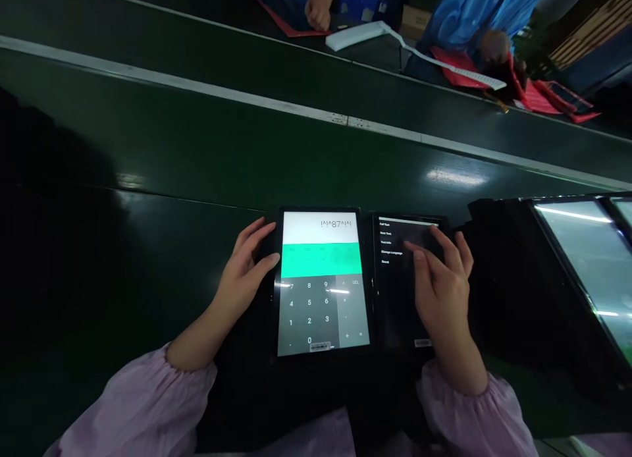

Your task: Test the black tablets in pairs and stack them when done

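Two tablets lie side by side on a dark mat before me. The left tablet [322, 292] shows a calculator screen with a green band and number keys. The right tablet [395, 279] shows a dark menu with white text lines. My left hand [244, 266] rests on the left tablet's left edge, fingers stretched out and apart, holding nothing. My right hand [442, 276] lies over the right tablet's screen, fingers spread, the index fingertip touching the menu area. Both wrists wear pale purple sleeves.
A dark green conveyor belt [247, 141] with a white stripe runs across behind the tablets. More lit tablets [582, 259] lie at the right. Across the belt, people in blue work beside red cases [543, 91] and a white tray [355, 35].
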`<state>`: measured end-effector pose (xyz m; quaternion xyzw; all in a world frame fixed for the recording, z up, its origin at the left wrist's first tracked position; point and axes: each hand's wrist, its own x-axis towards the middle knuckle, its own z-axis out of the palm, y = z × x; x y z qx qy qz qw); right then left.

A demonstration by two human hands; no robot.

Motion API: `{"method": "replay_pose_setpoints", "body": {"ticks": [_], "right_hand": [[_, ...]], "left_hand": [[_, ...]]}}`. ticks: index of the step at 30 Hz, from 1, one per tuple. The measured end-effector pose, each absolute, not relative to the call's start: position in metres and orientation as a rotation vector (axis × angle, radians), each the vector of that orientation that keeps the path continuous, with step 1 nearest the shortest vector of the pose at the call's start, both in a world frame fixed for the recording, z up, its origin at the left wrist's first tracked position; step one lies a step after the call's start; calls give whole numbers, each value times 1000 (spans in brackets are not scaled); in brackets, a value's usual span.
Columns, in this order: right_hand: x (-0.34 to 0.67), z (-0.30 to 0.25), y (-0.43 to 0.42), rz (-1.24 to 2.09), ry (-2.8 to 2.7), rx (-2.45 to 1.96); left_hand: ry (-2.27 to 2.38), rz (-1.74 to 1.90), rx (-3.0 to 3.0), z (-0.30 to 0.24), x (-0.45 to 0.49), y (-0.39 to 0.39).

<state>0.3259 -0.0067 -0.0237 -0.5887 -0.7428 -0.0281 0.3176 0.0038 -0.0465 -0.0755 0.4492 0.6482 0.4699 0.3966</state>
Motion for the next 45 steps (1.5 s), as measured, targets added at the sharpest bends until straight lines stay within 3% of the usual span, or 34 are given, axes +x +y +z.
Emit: {"method": "replay_pose_setpoints", "body": {"ticks": [8,16,25,32,39,45], "right_hand": [[359,-20,-1,-65,-1981,-1566],[407,-28,-8,0,-1687,-1934],[419,-44,-15,27,-1649,-2039],[403,-36,-29,37,-1833,-1807],[348,-18,-44,180,-2418,-1053],[351,-17,-36,122,-2395,-1043]], "left_hand": [[1682,1341,1115,-79,12,-26],[1693,1386,1118,-80,19,-9],[1675,1421,979,-72,23,-15],[1723,1433,889,-64,22,-22],[1727,1434,932,-66,20,-22],[1670,1469,943,-74,15,-23]]}}
